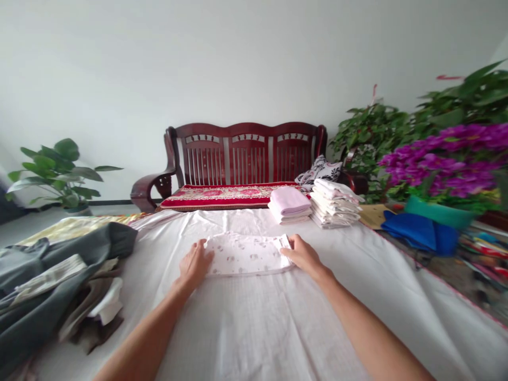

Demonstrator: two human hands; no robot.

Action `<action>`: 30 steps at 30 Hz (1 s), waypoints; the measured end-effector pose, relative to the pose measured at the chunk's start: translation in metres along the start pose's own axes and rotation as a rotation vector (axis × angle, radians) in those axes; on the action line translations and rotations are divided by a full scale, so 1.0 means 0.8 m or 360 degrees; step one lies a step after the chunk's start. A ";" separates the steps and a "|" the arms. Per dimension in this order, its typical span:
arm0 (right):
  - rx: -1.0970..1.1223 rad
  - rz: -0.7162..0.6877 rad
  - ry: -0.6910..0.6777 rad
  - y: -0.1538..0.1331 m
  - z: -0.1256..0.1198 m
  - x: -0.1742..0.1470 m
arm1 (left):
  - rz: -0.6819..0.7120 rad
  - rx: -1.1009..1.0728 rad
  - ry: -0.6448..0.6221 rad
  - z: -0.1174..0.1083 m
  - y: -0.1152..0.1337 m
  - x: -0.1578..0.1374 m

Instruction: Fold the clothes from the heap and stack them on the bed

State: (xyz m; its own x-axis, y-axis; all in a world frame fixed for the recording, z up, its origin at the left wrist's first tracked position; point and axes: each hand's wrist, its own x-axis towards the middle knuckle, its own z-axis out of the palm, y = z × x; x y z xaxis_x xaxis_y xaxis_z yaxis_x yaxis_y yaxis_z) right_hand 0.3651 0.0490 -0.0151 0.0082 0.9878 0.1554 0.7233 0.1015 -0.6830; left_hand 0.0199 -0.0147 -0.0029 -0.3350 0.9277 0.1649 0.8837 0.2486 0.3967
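A folded white garment (246, 257) with a small scattered print lies as a wide, flat rectangle on the white sheet (254, 328). My left hand (195, 262) grips its left edge, the thumb on top. At the opposite end, my right hand (305, 255) pinches the right edge between thumb and fingers. The fingertips under the cloth are hidden. Beyond the right hand stand a small stack of folded pink and white cloths (289, 203) and a taller stack of folded white cloths (335, 203).
A loose heap of dark grey and brown clothes (71, 286) covers the left side. Behind the sheet is a dark red wooden bench (244, 153) with a patterned cushion (321, 172). Purple flowers (452, 159) and a blue cloth item (416, 232) are at right; a potted plant (65, 174) stands left.
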 end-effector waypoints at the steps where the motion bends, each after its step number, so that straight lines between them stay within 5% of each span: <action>1: -0.0091 -0.0021 0.0068 -0.002 -0.001 -0.002 | 0.0024 0.0068 0.0050 0.002 -0.003 -0.005; 4: -0.0209 -0.0283 0.0230 -0.006 -0.017 -0.005 | 0.0246 0.0100 0.0234 0.004 -0.001 -0.016; 6: -0.0214 -0.0513 0.0101 -0.006 -0.032 -0.005 | 0.0470 -0.0043 0.0232 0.002 0.005 -0.020; 10: -0.0267 -0.0795 -0.0381 -0.005 -0.057 -0.009 | 0.0722 -0.0280 -0.0020 0.002 0.013 -0.026; 14: -0.0364 -0.0914 -0.0462 -0.010 -0.062 -0.018 | 0.0783 -0.0320 -0.0186 0.005 0.014 -0.030; 21: -0.0173 -0.0773 -0.0309 -0.016 -0.048 -0.015 | 0.0956 -0.0197 -0.0189 0.003 0.012 -0.031; 30: 0.0034 -0.0548 -0.0454 -0.009 -0.045 -0.002 | 0.1132 -0.0126 -0.0300 -0.002 0.019 -0.036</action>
State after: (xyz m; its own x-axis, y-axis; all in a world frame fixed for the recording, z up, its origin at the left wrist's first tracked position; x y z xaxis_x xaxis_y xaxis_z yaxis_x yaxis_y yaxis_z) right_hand 0.3846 0.0423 0.0149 -0.4236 0.8887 0.1751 0.6360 0.4295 -0.6411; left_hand 0.0422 -0.0382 -0.0005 0.3779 0.8910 0.2517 0.8376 -0.4448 0.3171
